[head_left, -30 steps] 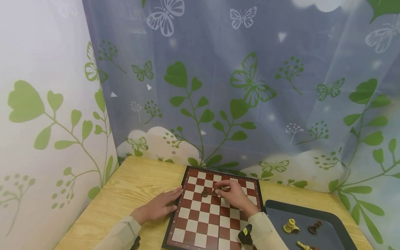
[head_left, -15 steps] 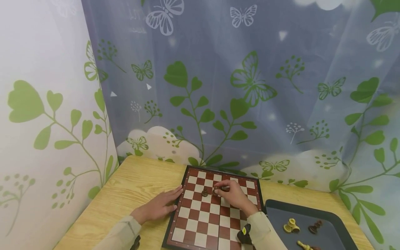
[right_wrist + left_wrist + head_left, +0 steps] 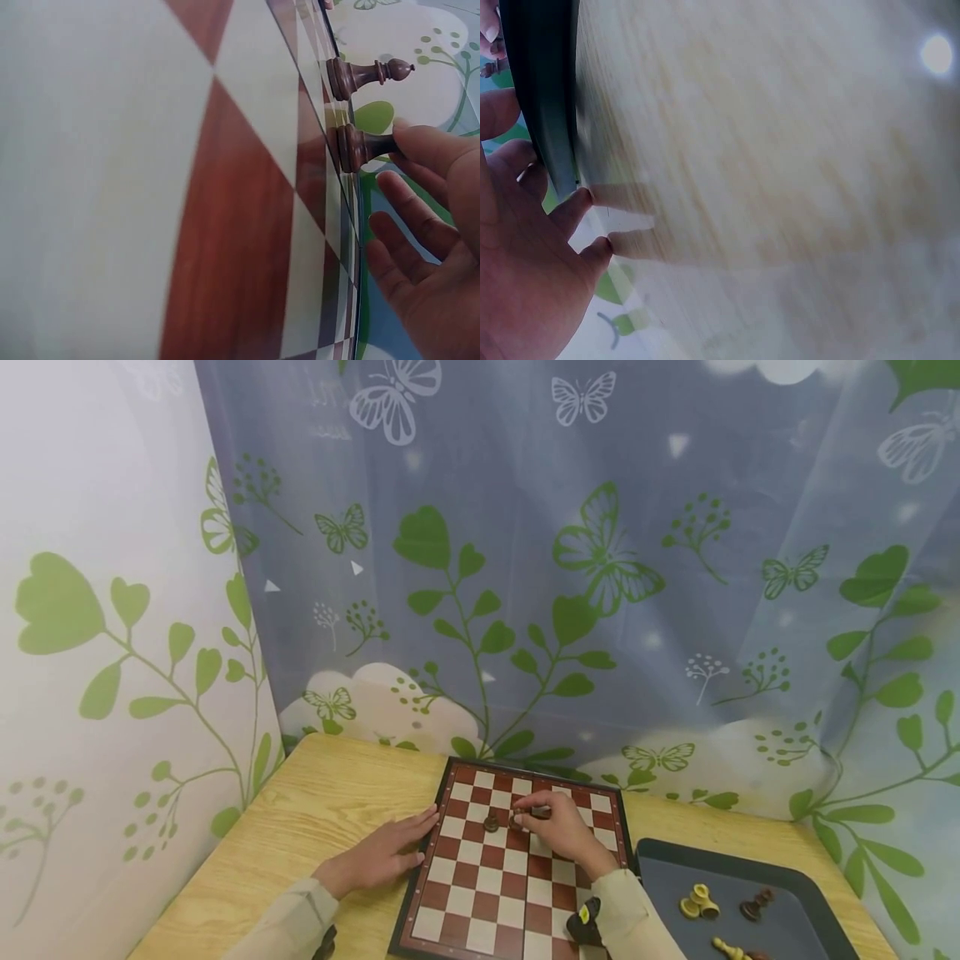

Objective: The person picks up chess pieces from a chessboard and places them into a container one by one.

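Note:
Flat on the wooden table lies a red-and-white chessboard (image 3: 480, 878) with a dark border. My right hand (image 3: 564, 828) pinches the top of a dark brown chess piece (image 3: 357, 148) between thumb and finger; its head is hidden by the fingers, and its base stands on the board. A dark brown bishop (image 3: 367, 77) stands upright just left of it in the head view. My left hand (image 3: 381, 853) rests at the board's left edge, fingers extended and touching the border; in the left wrist view that hand (image 3: 525, 255) holds nothing.
Right of the board sits a dark tray (image 3: 813, 893) with yellow pieces (image 3: 699, 902) and a brown chess piece (image 3: 756, 904) lying in it, plus others partly cut off below. A patterned curtain (image 3: 517, 568) hangs behind the wooden table (image 3: 337, 785).
Almost nothing differs: both hands and the two brown pieces on the board keep their places. The right wrist shifts very slightly left.

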A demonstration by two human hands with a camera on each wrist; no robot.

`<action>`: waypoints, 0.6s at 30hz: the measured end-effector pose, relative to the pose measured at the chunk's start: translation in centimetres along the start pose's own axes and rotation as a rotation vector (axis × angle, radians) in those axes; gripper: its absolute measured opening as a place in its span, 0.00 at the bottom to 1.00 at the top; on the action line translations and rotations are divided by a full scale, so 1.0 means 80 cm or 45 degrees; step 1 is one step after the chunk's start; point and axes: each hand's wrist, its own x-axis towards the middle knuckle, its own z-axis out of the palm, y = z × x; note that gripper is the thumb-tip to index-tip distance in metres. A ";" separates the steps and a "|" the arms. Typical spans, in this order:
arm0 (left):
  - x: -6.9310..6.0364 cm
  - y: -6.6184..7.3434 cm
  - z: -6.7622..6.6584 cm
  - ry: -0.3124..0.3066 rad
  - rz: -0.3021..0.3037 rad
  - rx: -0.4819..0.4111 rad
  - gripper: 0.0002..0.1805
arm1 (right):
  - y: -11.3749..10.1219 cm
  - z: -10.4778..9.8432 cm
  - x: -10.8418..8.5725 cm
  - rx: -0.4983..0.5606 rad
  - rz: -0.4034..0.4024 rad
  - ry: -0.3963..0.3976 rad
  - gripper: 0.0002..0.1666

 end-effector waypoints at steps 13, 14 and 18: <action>0.001 -0.002 0.001 0.008 0.029 0.005 0.34 | -0.025 -0.010 -0.002 -0.025 -0.007 0.112 0.14; 0.001 -0.002 0.001 0.013 0.035 0.012 0.34 | -0.026 -0.010 -0.002 -0.026 -0.001 0.108 0.14; 0.000 0.000 0.000 0.014 0.031 0.011 0.34 | -0.025 -0.010 -0.004 -0.020 0.017 0.101 0.15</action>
